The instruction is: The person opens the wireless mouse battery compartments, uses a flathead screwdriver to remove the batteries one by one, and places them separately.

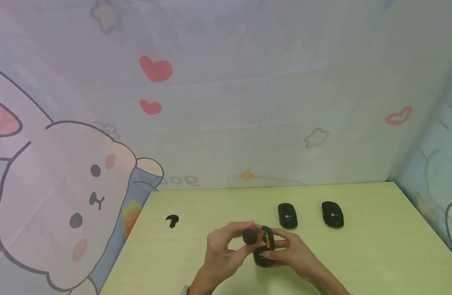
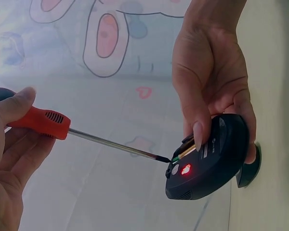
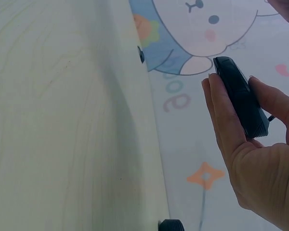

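My left hand (image 1: pixel 225 250) grips a screwdriver by its red-orange and black handle (image 2: pixel 41 120). In the left wrist view its long metal shaft (image 2: pixel 115 143) reaches to the underside of a black computer mouse (image 2: pixel 221 154), the dark tip right at one end of a battery (image 2: pixel 188 150) in the uncovered compartment. Fingers and thumb of my right hand (image 1: pixel 297 255) hold that mouse, its underside turned up toward the tool, the thumb beside the battery. A red light (image 2: pixel 186 169) glows on the underside. The right wrist view shows the mouse edge-on, held above the table.
Two more black mice, one in the middle (image 1: pixel 287 216) and one further right (image 1: pixel 332 214), lie on the pale wooden table (image 1: pixel 377 246). A small black curved piece (image 1: pixel 172 220) lies at the left. A printed cloth with a rabbit (image 1: pixel 74 184) hangs behind the table.
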Demonstrator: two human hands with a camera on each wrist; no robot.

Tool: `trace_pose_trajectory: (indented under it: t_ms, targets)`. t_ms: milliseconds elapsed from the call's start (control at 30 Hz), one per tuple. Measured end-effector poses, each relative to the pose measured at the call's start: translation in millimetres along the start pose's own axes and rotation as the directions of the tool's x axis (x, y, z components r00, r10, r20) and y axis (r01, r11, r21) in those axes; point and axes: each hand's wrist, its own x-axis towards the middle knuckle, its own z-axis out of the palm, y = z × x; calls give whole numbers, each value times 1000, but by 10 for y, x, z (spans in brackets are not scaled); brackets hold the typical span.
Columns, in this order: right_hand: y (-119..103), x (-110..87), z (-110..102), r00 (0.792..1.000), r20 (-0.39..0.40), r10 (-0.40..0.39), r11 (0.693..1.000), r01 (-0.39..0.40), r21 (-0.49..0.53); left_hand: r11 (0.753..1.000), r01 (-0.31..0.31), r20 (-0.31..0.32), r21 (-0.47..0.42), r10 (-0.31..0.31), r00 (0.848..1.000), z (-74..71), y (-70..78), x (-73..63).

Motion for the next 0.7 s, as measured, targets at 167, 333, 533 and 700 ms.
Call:
trace_pose_trajectory:
  t_ms: [167, 333, 533, 700]
  targets:
    - [-3, 7, -2, 1000, -4, 6, 1000, -6, -5, 1000, -5, 3, 1, 5, 1000, 5, -2, -15]
    - [-6, 7, 1, 1000, -4, 11, 1000, -11, -9, 1000, 0, 4, 7, 0, 1000, 6, 3, -29]
    - [-2, 11, 6, 1000, -9, 18, 1000, -19, -18, 1000, 11, 7, 7, -11, 1000, 9, 5, -48]
    - [-1, 13, 6, 1000, -13, 19, 1000, -19, -22, 1000, 6, 18, 22, -7, 1000, 28, -4, -61]
